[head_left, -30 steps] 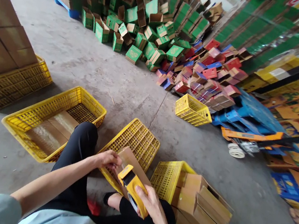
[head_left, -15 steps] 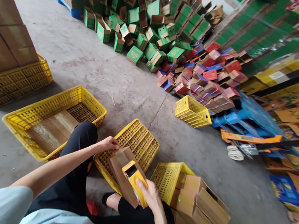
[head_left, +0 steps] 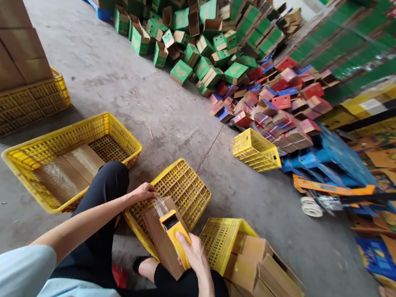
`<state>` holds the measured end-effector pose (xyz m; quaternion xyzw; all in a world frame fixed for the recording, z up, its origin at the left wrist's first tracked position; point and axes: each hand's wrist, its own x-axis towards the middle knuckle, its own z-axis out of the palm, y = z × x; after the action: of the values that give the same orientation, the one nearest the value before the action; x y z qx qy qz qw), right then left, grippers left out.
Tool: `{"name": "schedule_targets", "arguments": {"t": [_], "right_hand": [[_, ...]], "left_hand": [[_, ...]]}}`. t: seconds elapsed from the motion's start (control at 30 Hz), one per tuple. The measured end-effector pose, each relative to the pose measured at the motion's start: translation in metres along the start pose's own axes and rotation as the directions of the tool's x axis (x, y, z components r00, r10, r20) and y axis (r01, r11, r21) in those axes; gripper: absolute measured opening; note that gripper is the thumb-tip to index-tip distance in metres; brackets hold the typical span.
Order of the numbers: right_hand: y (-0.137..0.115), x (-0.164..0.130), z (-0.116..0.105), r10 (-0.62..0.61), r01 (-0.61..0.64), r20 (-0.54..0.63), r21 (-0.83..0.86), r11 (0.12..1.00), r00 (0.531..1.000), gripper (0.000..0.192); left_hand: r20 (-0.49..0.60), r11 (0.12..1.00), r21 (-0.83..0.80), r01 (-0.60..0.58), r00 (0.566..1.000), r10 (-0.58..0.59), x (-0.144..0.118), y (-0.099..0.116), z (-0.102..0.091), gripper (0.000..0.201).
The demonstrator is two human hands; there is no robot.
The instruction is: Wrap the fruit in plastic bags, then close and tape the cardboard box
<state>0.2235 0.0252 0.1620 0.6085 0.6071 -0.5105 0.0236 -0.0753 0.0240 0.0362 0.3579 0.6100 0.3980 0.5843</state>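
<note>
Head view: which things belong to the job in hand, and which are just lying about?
Job in hand:
right hand gripping yellow tape dispenser
left hand pinching clear tape
cardboard box under the dispenser
probably the yellow crate behind it

Apparently lying about:
green boxes
red and blue boxes
blue pallet
small yellow crate

The tape dispenser (head_left: 171, 231) was yellow with a black front part, and its strip of tape (head_left: 160, 206) was clear. The carton (head_left: 158, 237) beneath was plain brown; the crate (head_left: 186, 182) had a yellow lattice pattern. The sleeve (head_left: 16, 270) was pale blue, the trousers (head_left: 93, 249) black. Green boxes (head_left: 181, 72) with paler markings lay heaped near red ones (head_left: 282, 102). The pallet (head_left: 347, 156) was blue, the floor (head_left: 117, 92) grey.
</note>
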Motion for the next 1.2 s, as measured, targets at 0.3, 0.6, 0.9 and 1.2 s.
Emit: {"name": "schedule_targets", "arguments": {"t": [0.3,0.6,0.9,1.2], "right_hand": [[-0.014,0.021,0.015,-0.021,0.021,0.0,0.012,1.0,1.0,0.048],[-0.009,0.04,0.023,0.016,-0.016,0.022,0.004,1.0,1.0,0.049],[-0.002,0.043,0.022,0.001,-0.001,0.034,-0.014,1.0,0.999,0.053],[-0.001,0.043,0.022,0.0,0.001,0.037,-0.015,1.0,0.999,0.05]], "left_hand": [[-0.132,0.997,0.046,0.066,0.989,-0.06,0.017,-0.011,-0.005,0.016],[-0.126,0.98,0.117,0.158,0.982,-0.143,0.029,-0.03,0.007,0.039],[-0.144,0.986,0.136,0.092,0.987,-0.072,0.027,-0.053,0.042,0.017],[-0.144,0.969,0.247,-0.015,0.988,0.052,0.023,-0.057,0.052,0.019]]}}
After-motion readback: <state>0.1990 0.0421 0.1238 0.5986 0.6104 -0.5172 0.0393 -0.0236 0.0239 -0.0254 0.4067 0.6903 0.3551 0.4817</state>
